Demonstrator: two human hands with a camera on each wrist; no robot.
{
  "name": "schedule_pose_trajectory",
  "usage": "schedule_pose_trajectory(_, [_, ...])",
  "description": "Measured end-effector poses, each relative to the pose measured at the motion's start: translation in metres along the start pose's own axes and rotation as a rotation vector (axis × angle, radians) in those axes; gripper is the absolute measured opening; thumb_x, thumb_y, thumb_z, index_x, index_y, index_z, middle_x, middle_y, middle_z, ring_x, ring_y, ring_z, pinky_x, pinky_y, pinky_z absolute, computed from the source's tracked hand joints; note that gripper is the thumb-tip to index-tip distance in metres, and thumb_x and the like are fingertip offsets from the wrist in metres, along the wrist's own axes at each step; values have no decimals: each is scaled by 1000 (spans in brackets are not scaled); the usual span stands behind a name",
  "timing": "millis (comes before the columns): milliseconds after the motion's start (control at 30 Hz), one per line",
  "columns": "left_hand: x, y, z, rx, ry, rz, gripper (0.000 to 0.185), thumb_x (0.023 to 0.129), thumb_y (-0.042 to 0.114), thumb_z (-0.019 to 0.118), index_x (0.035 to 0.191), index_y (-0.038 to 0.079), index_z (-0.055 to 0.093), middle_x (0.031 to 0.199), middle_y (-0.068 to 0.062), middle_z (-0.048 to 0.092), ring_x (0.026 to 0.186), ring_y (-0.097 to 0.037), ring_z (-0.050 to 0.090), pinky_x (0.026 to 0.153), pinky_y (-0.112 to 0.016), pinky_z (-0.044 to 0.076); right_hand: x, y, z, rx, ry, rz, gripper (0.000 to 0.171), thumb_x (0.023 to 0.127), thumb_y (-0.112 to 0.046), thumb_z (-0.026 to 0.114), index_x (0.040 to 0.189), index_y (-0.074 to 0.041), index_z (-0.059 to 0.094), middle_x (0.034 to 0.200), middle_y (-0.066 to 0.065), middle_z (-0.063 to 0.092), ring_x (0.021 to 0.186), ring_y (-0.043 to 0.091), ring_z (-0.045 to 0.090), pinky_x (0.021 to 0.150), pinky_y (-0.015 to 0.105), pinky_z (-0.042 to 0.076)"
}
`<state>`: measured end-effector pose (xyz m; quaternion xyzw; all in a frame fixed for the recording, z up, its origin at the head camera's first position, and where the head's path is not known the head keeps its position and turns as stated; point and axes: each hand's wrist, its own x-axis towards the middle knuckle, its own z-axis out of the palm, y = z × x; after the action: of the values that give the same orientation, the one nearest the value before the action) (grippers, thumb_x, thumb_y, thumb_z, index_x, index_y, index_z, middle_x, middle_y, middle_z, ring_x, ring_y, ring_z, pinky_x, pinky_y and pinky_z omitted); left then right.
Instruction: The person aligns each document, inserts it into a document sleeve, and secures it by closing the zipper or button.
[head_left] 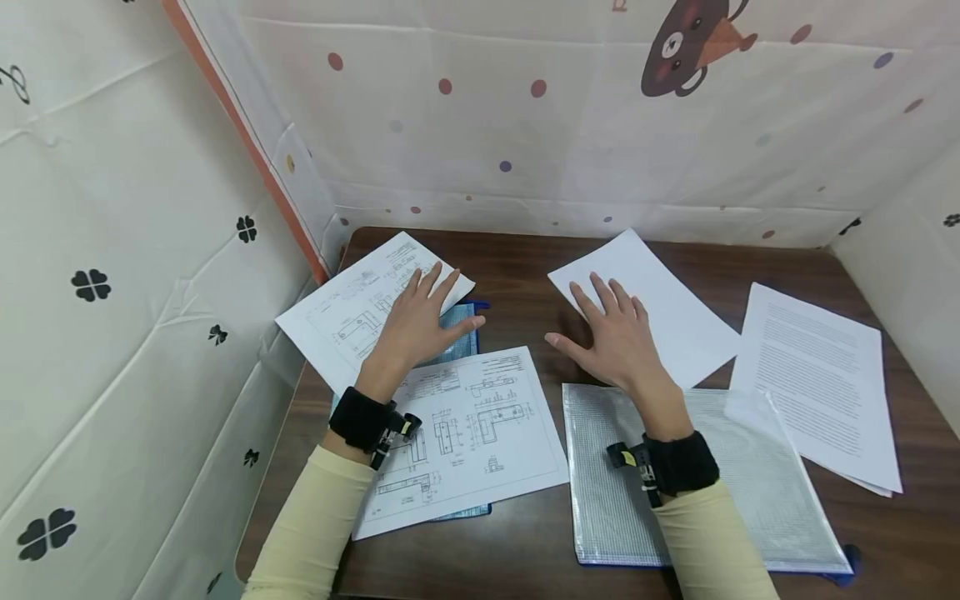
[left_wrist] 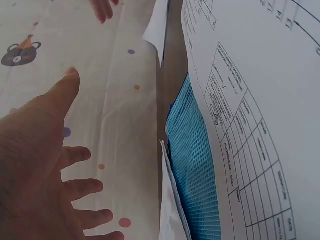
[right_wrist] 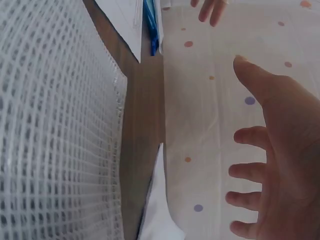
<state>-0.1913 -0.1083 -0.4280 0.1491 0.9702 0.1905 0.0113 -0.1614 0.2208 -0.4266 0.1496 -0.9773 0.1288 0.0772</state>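
My left hand [head_left: 417,327], fingers spread and holding nothing, is above a sheet with technical drawings [head_left: 352,312] at the back left. A second drawing sheet [head_left: 468,442] lies nearer the front, below the left wrist. Between and under these sheets shows a blue mesh pouch [left_wrist: 192,160], mostly hidden. My right hand [head_left: 618,342] is likewise spread with nothing in it, over a blank white sheet [head_left: 671,308]. Below the right wrist lies a clear mesh zip pouch [head_left: 720,467] with a blue edge. In the right wrist view, its white grid [right_wrist: 60,130] fills the left side.
Text-printed pages [head_left: 817,383] lie at the right, partly overlapped by the clear pouch's corner. The brown wooden table [head_left: 517,275] meets patterned cloth walls [head_left: 450,133] at the back and on both sides. Each wrist wears a black band [head_left: 363,419] with a small camera.
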Motion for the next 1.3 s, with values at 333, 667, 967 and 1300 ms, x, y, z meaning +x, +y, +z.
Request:
schedule_pose_trajectory(333, [-4,7,-3,-8,-31,28,99,94,79,57,171,26,23,178,-9,9,162,-44,3,126,-65,17,-11,-4,-13,11,-176,-22,94,87,-71,74,152,-5,55,146,25,54,130,47,52,103,66,43])
schedule_pose_trajectory(667, [-13,31,-3,14,-107,140,95,95,75,60,169,24,30,178,-7,12,162,-42,5,127,-62,19,-31,-9,-18,22,-452,8,77,82,-46,91,140,-4,63,123,18,69,106,37,66,91,57,56])
schedule_pose_trajectory(967, [-16,33,11,47,-137,153,95,94,73,64,168,24,32,177,-9,15,162,-43,10,126,-63,23,-49,-11,-22,-108,-543,31,80,77,-36,96,139,-1,61,132,25,63,121,46,58,99,65,48])
schedule_pose_trajectory(1300, [-15,35,15,38,-157,156,94,94,72,65,168,25,32,178,-8,13,162,-42,11,126,-61,23,-52,-6,-18,-15,-565,46,65,77,-29,97,127,2,68,126,23,65,113,41,63,96,58,54])
